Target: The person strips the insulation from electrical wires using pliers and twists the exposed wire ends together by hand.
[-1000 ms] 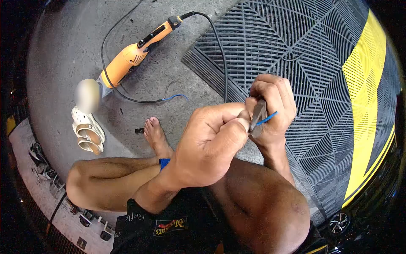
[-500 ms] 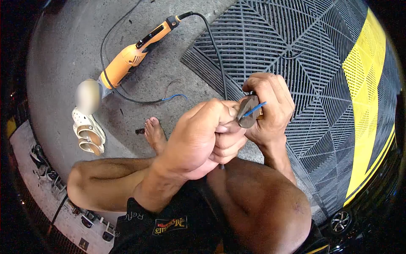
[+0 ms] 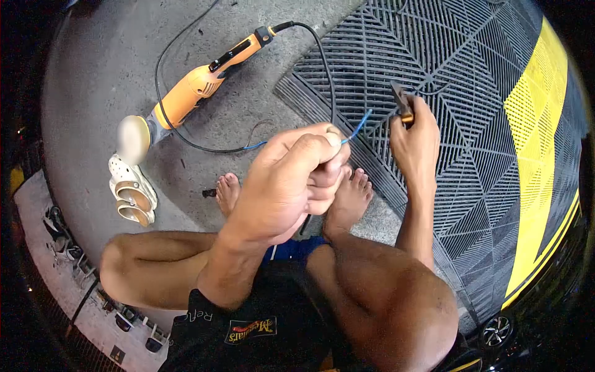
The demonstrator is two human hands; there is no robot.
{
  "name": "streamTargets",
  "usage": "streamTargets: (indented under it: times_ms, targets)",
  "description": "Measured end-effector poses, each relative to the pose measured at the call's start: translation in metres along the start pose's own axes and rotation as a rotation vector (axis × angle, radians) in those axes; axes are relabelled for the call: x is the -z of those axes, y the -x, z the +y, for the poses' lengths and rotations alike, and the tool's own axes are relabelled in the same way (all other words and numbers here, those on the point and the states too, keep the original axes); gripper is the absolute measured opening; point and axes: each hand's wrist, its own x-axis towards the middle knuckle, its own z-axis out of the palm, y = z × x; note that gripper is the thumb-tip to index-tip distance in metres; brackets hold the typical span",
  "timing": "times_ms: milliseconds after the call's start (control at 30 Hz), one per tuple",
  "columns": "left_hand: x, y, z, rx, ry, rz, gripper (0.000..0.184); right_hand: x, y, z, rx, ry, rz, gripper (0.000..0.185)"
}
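My left hand (image 3: 297,180) is closed in a fist, pinching a blue wire (image 3: 357,128) between thumb and forefinger. The wire's free end points up and right, past the thumb. A black cord (image 3: 305,224) shows just below this fist. To the right, over the mat, my right hand (image 3: 416,142) grips a pair of pliers (image 3: 401,102), whose dark jaws point up and left. A bit of yellow handle shows at the fingers. The jaws are apart from the wire, and most of the handles are hidden in the palm.
An orange polisher (image 3: 198,84) with a round pale pad lies on the grey floor (image 3: 99,80). Another cord end (image 3: 253,146) with bared blue and thin dark wires lies behind my left hand. Cream clogs (image 3: 133,189) stand left; black grid mat (image 3: 477,161) with yellow stripe lies right.
The pliers were at the blue wire with both hands together. Now my right hand has drawn them away to the right and up, while the left keeps the wire.
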Motion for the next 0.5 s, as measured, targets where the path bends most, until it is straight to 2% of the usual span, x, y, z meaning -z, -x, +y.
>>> streamTargets:
  times_ms: [33, 100, 133, 200, 267, 333, 400, 467, 500]
  targets:
    - [-0.003, 0.000, 0.000, -0.002, -0.001, -0.003, 0.025, -0.006, -0.004, 0.014, -0.013, 0.079, 0.017, 0.030]
    - [-0.009, 0.000, 0.002, -0.036, -0.189, 0.087, 0.025, -0.004, -0.011, 0.023, 0.086, 0.084, 0.048, 0.044]
    - [-0.004, -0.001, -0.002, -0.090, -0.272, 0.093, 0.025, 0.000, -0.009, 0.025, 0.085, 0.121, 0.052, 0.045]
    - [-0.002, -0.002, 0.001, -0.096, -0.344, 0.079, 0.025, 0.033, -0.006, -0.010, 0.107, 0.085, 0.015, 0.049]
    - [-0.001, -0.002, 0.007, -0.099, -0.414, 0.064, 0.025, 0.056, 0.000, -0.037, 0.490, -0.107, 0.167, 0.048]
    - [-0.004, -0.003, 0.018, -0.022, -0.555, 0.015, 0.025, 0.066, -0.006, -0.052, 0.903, -0.055, 0.247, 0.037]
    - [-0.008, -0.005, 0.020, -0.038, -0.643, -0.004, 0.026, 0.069, -0.012, -0.056, 1.124, -0.006, 0.214, 0.033]
    - [-0.009, -0.006, 0.024, -0.061, -0.739, -0.009, 0.028, 0.071, -0.016, -0.057, 1.189, -0.034, 0.213, 0.032]
    - [-0.008, -0.007, 0.024, -0.168, -0.882, -0.027, 0.027, 0.072, -0.018, -0.058, 1.221, -0.047, 0.212, 0.032]
